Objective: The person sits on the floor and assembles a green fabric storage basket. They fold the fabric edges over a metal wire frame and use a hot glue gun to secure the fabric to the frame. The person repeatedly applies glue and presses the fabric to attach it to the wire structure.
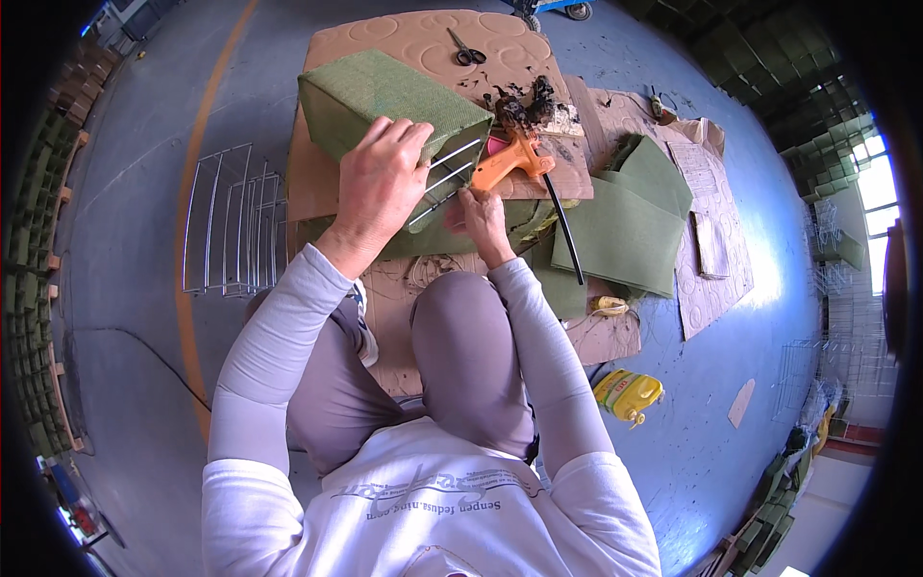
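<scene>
A green fabric box (389,91) with a shiny wire frame (452,168) at its near end rests tilted on the cardboard. My left hand (385,178) has its fingers closed over the near edge of the box, by the wires. My right hand (484,219) is at the right end of the lower wire; its fingers are bent together and what they pinch is hidden. Just above it lies an orange glue gun (514,165), its handle end close to my fingers. A black glue stick (563,229) sticks out of the gun toward me.
Black-handled scissors (469,55) and dark glue lumps (519,108) lie on the cardboard (423,31). Folded green fabric pieces (625,226) are at right, a wire rack (231,226) at left. A yellow container (628,394) stands on the floor. Green stacks line both sides.
</scene>
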Tool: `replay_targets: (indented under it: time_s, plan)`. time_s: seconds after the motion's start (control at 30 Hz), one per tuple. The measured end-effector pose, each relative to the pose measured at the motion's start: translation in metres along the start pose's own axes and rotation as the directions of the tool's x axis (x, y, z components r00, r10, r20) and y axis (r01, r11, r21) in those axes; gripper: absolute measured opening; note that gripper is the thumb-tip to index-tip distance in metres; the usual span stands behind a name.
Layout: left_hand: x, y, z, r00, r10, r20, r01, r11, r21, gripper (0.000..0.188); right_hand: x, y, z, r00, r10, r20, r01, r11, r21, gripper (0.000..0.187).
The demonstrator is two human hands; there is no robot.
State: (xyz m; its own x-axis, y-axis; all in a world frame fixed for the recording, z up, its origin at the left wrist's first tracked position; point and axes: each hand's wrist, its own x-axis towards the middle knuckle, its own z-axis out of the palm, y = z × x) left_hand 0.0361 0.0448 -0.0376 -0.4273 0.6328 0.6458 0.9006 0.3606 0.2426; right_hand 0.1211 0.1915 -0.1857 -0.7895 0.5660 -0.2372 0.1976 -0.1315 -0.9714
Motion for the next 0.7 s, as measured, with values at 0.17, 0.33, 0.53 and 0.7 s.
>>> replay_targets:
  time_s: [0.17, 0.33, 0.53, 0.7]
  plan:
    - [-0.002, 0.003, 0.003, 1.0, 0.001, 0.007, -0.001, 1.0, 0.004, 0.035, -0.018, 0.003, -0.012, 0.995, -0.011, -0.098, 0.024, 0.991, 0.134, 0.026]
    - [-0.002, 0.001, -0.001, 1.0, -0.005, 0.02, 0.005, 1.0, 0.003, 0.036, -0.022, 0.036, -0.084, 0.654, -0.57, -0.497, 0.287, 0.795, -0.534, 0.02]
    - [-0.002, 0.0, -0.002, 1.0, -0.015, 0.027, 0.013, 0.999, 0.044, 0.036, -0.038, 0.04, -0.139, 0.663, -0.629, -0.406, 0.21, 0.677, -0.706, 0.006]
    - [0.006, 0.004, -0.005, 1.0, -0.027, 0.008, 0.026, 0.999, 0.025, 0.034, -0.029, 0.061, -0.091, 0.804, -0.546, -0.235, 0.306, 0.719, -0.624, 0.022]
